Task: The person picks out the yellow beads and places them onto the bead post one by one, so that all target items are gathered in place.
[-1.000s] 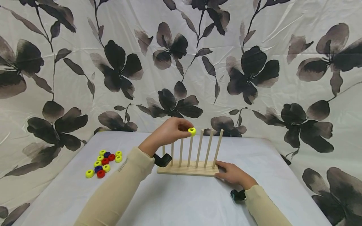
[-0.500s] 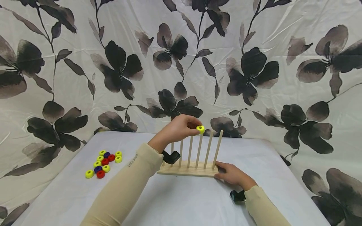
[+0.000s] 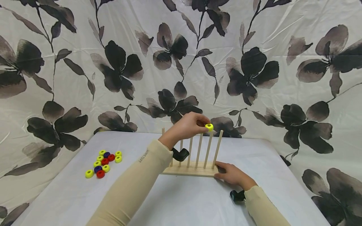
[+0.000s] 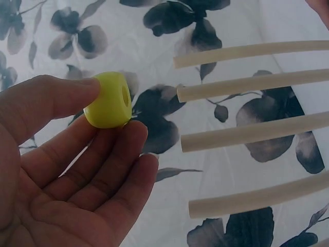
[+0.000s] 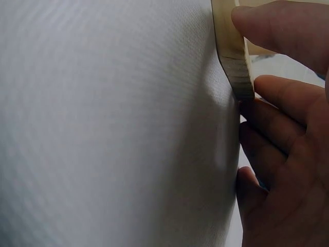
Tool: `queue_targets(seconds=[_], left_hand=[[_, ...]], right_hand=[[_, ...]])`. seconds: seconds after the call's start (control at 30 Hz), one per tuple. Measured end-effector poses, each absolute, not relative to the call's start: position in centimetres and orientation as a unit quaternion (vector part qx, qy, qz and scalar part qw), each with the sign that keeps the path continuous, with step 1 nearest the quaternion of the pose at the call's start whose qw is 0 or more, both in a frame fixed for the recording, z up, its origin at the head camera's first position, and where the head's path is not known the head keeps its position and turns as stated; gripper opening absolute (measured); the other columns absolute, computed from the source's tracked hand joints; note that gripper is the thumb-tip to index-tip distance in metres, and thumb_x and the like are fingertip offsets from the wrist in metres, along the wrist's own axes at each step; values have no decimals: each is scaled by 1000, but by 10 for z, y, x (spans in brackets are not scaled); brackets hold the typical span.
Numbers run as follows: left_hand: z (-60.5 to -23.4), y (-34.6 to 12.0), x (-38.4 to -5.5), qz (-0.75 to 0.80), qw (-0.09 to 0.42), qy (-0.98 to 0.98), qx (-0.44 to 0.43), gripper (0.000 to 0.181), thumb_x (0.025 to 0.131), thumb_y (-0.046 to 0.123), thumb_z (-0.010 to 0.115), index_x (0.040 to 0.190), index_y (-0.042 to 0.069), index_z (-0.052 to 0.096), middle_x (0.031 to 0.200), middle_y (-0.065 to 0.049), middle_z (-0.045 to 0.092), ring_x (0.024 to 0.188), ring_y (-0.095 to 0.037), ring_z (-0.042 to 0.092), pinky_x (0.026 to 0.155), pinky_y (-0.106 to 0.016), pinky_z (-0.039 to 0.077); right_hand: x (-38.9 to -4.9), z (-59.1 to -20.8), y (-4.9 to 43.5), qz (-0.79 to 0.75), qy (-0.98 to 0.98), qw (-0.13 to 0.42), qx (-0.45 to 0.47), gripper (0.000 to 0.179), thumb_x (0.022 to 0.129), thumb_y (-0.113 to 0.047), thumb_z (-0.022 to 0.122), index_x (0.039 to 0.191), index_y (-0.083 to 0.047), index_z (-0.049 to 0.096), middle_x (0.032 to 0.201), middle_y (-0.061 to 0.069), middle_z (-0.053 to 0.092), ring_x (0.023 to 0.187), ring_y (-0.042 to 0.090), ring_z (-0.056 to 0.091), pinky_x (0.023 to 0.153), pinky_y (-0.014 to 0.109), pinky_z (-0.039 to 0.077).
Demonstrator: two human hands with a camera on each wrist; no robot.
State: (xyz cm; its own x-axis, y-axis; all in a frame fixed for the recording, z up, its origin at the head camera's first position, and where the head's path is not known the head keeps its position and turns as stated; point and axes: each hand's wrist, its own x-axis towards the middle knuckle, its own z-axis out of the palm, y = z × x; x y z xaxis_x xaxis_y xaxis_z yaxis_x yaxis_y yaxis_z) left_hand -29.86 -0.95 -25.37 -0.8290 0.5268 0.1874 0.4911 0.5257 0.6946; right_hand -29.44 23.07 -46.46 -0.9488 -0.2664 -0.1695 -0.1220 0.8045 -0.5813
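My left hand (image 3: 189, 126) pinches a yellow bead (image 3: 209, 127) between thumb and fingertips, right at the top of the second peg from the right in the head view. In the left wrist view the yellow bead (image 4: 109, 100) has its hole facing the bare peg tips, with a gap between. The wooden peg stand (image 3: 189, 171) carries a row of several upright pegs, some partly hidden behind the left hand and wrist. At the base's right end my right hand (image 3: 233, 174) grips the edge, thumb in front. The right wrist view shows thumb and index finger at the base corner (image 5: 239, 77).
On the left of the white-covered table (image 3: 175, 201) lies a loose group of yellow beads (image 3: 89, 173), red beads (image 3: 100, 174) and blue beads (image 3: 98, 169). A floral cloth (image 3: 181, 62) hangs behind the table. Dark wrist cameras (image 3: 181, 154) sit on both wrists.
My left hand has moved right along the peg tops with the yellow bead, from the middle pegs to the second from the right. The right hand and peg stand stay put.
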Motion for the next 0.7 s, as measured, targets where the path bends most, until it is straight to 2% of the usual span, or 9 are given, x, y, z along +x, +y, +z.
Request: queue_targets(seconds=[0.3,0.7], left_hand=[[-254,9,-303,375,9,877,300,30,89,17,70,118,10,68,106,-2,67,91,-13,63,77,-22,54],[-262,29,-313,374,16,877,301,33,90,16,67,122,8,67,110,-3,69,93,-11,64,76,-21,54]], right_hand=[[-291,-461,229,-304,940,127,-88,67,87,-38,69,146,-16,45,150,12,44,141,37,36,112,61,30],[-291,-460,230,-303,940,123,-95,67,87,-38,69,146,-16,46,149,12,45,140,37,37,111,60,31]])
